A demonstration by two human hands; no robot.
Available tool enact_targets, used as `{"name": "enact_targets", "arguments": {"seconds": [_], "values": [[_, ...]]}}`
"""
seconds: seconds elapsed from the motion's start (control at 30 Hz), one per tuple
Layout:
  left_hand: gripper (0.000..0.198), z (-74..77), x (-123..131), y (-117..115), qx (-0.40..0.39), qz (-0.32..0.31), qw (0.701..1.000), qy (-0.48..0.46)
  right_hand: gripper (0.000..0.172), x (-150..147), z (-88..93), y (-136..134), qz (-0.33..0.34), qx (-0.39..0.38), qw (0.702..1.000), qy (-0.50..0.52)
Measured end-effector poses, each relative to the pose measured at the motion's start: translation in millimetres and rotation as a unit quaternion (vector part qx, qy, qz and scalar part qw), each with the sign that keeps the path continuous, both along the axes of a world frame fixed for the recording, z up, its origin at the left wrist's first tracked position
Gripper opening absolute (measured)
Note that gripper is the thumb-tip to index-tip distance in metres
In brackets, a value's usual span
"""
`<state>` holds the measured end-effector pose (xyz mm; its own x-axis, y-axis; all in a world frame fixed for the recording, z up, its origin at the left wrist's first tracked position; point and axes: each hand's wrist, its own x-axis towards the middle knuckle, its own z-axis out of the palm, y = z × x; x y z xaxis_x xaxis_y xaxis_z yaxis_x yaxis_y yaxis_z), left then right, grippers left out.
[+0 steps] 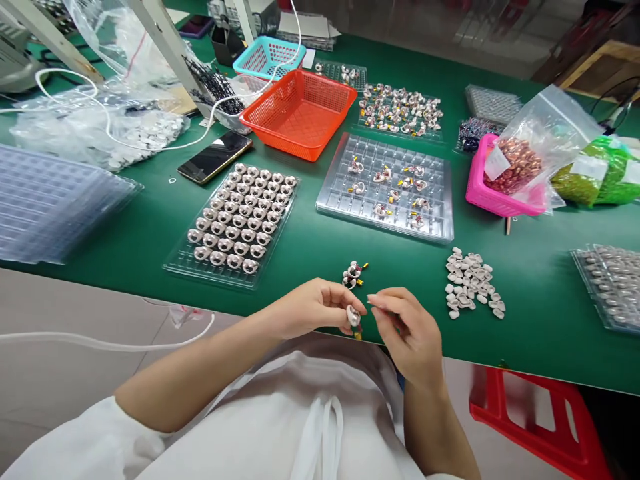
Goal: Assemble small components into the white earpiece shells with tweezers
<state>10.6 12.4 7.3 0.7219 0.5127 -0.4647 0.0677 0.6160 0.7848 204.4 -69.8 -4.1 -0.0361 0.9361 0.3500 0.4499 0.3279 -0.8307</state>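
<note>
My left hand (325, 308) is closed, pinching a small beige earbud shell (353, 315) between thumb and fingers. A yellow-tipped wire end hangs below the shell. Just to its right is my right hand (410, 327), its thumb and forefinger pressed together at the tips; anything between them is too small to make out. Beyond the hands lies a little cluster of wired shells (353, 274) with yellow ends. To the right, a loose pile of beige shell covers (470, 280) is spread on the green table (400, 267).
A filled tray of shells (240, 217) stands left, with a phone (215, 157) behind it. A clear tray (340, 200) holds several wired shells. An orange basket (300, 120), a pink basket (500, 197) and stacked plastic trays (55, 207) surround these. A red stool (540, 413) stands below right.
</note>
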Motion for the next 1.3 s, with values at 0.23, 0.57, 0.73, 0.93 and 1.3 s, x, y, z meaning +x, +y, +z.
{"name": "enact_targets", "arguments": {"seconds": [0.23, 0.57, 0.73, 0.93, 1.3], "values": [[0.022, -0.5, 2.1, -8.2, 0.003, 0.08, 0.997, -0.015, 0.003, -12.3, 2.1, -8.2, -0.035, -0.082, 0.995, 0.034], [0.017, 0.5, -1.1, -15.6, 0.316, 0.065, 0.942, 0.088, 0.012, -9.5, -0.6, -7.5, -0.026, -0.234, 0.962, 0.138], [0.017, -3.4, 0.4, -19.5, 0.366, 0.095, 0.921, 0.092, 0.019, -13.5, -7.2, -9.8, -0.029, -0.249, 0.943, 0.219], [0.02, -5.6, 9.9, -24.4, 0.148, 0.138, 0.979, 0.005, 0.014, -25.3, -13.1, -13.0, -0.046, -0.18, 0.955, 0.23], [0.016, -4.4, 4.3, -30.7, 0.255, 0.124, 0.957, 0.059, 0.009, -35.7, -5.3, -16.2, -0.123, -0.093, 0.983, 0.102]]}}
